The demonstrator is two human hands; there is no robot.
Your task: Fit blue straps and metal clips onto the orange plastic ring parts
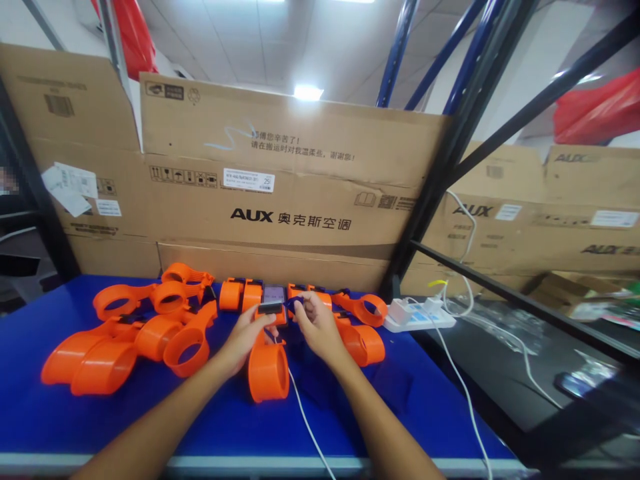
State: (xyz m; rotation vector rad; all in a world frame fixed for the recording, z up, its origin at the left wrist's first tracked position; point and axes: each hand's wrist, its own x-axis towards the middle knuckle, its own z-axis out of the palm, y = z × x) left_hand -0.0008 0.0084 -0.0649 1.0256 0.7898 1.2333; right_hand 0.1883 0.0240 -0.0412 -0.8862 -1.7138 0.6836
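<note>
My left hand (245, 339) is closed around the upper end of an orange tape dispenser (269, 375), whose ring hangs down toward me. A dark flat piece shows at its top, by my left thumb. Beside it, my right hand (318, 328) pinches a small dark blue piece (291, 304) at the dispenser's right side; its exact kind is hard to make out. Just behind both hands a phone (275, 295) with a lit screen stands propped, its lower part hidden. More orange tape dispensers (104, 363) lie in a group on the left, others (367, 343) to the right.
The blue table (210, 427) backs onto tall cardboard (200, 220). A white power strip (420, 317) sits at the right edge by a black rack post (440, 173). One white cable (306, 421) runs over the table's front; dark blue pieces (393, 387) lie near my right forearm.
</note>
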